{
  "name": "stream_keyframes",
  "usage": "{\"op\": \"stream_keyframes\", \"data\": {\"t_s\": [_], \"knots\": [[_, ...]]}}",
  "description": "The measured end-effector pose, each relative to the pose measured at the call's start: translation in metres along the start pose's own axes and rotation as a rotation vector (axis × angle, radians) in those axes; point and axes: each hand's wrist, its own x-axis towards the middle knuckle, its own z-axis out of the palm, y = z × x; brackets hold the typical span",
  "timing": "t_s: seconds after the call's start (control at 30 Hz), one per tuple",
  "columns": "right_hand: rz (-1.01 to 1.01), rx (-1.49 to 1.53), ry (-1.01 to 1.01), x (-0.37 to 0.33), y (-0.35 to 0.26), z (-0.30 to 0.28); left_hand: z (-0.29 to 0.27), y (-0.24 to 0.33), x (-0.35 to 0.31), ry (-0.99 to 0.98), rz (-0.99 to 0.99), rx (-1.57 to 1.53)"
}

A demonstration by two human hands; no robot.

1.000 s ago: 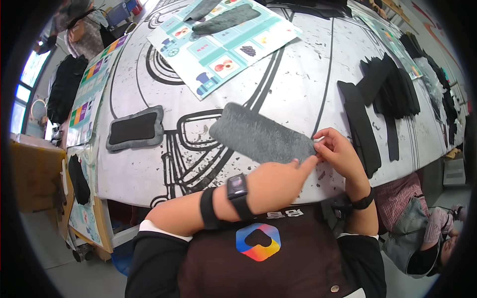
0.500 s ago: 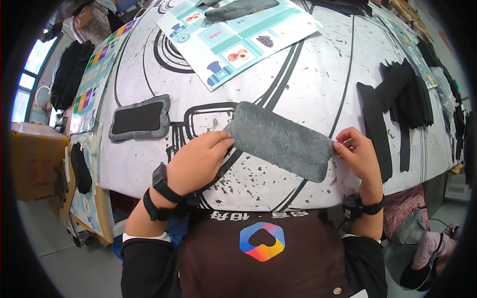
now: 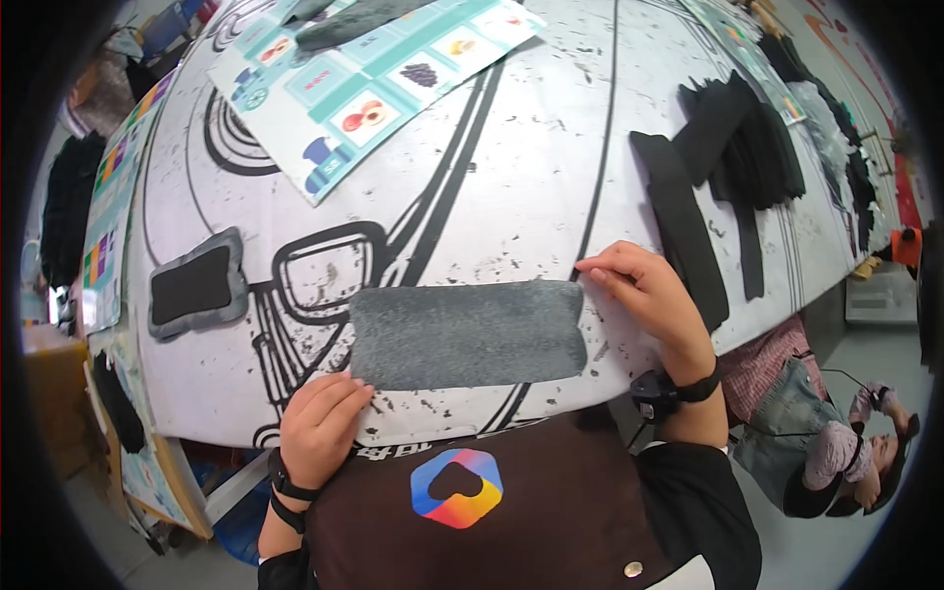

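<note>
A rectangular piece of grey fuzzy fabric point(image 3: 467, 336) with rounded corners lies in front of me on the table. My left hand point(image 3: 320, 423) has its fingers pressed together at the fabric's near left corner. At the far right corner is my right hand point(image 3: 639, 290), thumb and forefinger pinched, the other fingers curled; exactly how much cloth sits between the tips is hard to see. Off to the left rests a smaller grey fabric piece point(image 3: 236, 305) with a black rectangular patch point(image 3: 192, 287) on top of it.
A pile of black fabric strips point(image 3: 752, 147) lies at the right. Toward the back, a printed sheet with fruit pictures point(image 3: 324, 118) bears more grey fabric point(image 3: 359, 25). The white table cover point(image 3: 531, 177) has black line drawings. A person point(image 3: 816, 442) is beyond the table's right edge.
The grey fabric has turned from slanting to nearly level and come nearer to me. My left hand moved down to its near corner, my right hand to its far corner. The view has shifted.
</note>
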Motion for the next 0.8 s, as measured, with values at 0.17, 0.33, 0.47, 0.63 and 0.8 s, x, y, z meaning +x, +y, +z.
{"op": "stream_keyframes", "data": {"t_s": [0.17,0.33,0.47,0.63,0.8], "knots": [[0.016,-0.162,0.333,-0.028,-0.018,-0.017,0.003,-0.002,-0.003,0.054,-0.034,-0.019],[0.108,-0.664,0.5,-0.065,0.006,-0.06,0.006,0.003,-0.008,0.106,-0.095,0.005],[0.284,-0.57,0.404,-0.07,0.014,-0.065,0.0,0.003,-0.003,0.048,-0.012,0.121],[0.264,-0.446,0.521,-0.077,0.017,-0.071,0.008,-0.004,-0.018,0.193,-0.087,-0.086],[0.222,-0.808,0.899,-0.073,-0.004,-0.065,0.002,-0.008,-0.018,0.239,-0.09,-0.234]]}}
